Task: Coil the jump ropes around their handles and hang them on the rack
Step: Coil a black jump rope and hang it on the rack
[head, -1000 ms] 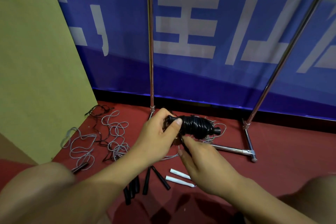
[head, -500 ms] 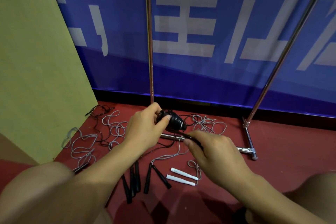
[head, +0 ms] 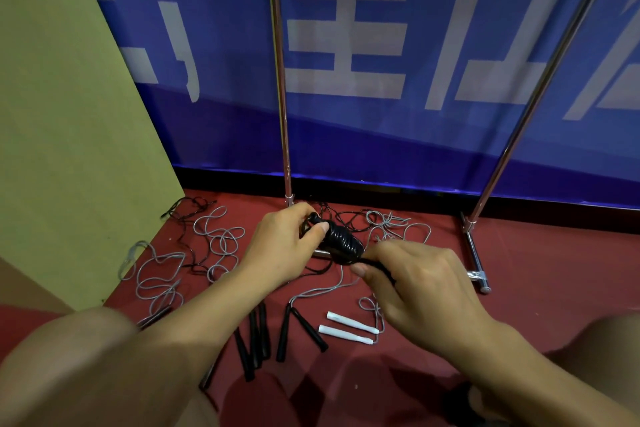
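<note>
A: While the left hand (head: pixel 280 246) curls around one end of the black coiled jump rope (head: pixel 341 243), thumb pressed on top, where is the other one?

B: The right hand (head: pixel 415 291) is just beside it, pinching the black cord or handle end that comes out of the coil between thumb and fingers. Both hands have a grip on that same rope, held a little above the red floor (head: pixel 536 322).

A: And the rack?

B: The rack (head: pixel 282 114) stands right behind the hands, two shiny metal uprights against a blue banner (head: pixel 381 45) with pale lettering. Its right foot bar (head: pixel 476 260) lies on the floor; nothing hangs on the part of it that shows.

A: Other ropes?

B: Loose grey ropes (head: pixel 221 243) lie tangled on the floor to the left, mixed with thin black cord, and more grey loops sit behind the right hand. Nearer the person, several black handles (head: pixel 256 340) lie side by side, with two white handles (head: pixel 349 326) just to their right. None of those is wound.

A: Anything else?

B: A tan board (head: pixel 69 114) leans at the left, and the person's knees show at the bottom corners.
</note>
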A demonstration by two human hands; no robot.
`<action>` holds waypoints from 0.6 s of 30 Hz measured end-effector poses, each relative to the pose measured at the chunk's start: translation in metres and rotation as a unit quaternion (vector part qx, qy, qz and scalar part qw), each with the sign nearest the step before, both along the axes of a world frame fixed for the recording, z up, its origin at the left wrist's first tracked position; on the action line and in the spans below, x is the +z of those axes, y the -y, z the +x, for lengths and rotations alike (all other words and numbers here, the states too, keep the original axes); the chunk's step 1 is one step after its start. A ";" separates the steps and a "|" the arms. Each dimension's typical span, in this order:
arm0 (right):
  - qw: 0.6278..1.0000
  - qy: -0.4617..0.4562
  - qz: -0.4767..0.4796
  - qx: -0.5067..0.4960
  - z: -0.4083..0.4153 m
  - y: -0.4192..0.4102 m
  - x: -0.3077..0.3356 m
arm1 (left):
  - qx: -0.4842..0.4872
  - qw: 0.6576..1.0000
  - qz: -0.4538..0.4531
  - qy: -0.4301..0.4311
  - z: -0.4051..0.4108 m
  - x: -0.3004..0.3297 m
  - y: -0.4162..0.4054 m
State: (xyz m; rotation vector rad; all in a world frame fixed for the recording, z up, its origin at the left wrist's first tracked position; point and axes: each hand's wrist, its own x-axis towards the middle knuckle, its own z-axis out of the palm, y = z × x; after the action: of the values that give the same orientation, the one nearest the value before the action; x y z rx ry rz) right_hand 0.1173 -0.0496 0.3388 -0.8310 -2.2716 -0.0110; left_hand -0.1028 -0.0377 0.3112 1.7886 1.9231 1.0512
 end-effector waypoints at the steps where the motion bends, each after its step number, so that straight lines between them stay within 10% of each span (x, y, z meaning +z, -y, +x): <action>1: 1.000 -0.002 -0.003 -0.007 0.002 -0.001 0.000 | -0.004 1.000 -0.008 -0.007 0.000 0.001 0.000; 18: 0.977 -0.035 -0.124 -0.168 0.016 -0.034 0.010 | -0.206 0.978 -0.030 0.032 0.022 0.017 0.025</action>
State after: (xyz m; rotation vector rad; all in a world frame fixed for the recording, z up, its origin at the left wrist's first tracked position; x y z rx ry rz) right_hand 0.1338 -0.0152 0.3490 -1.3185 -2.0681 0.1490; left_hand -0.0809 -0.0625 0.3286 1.9768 1.4407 0.8814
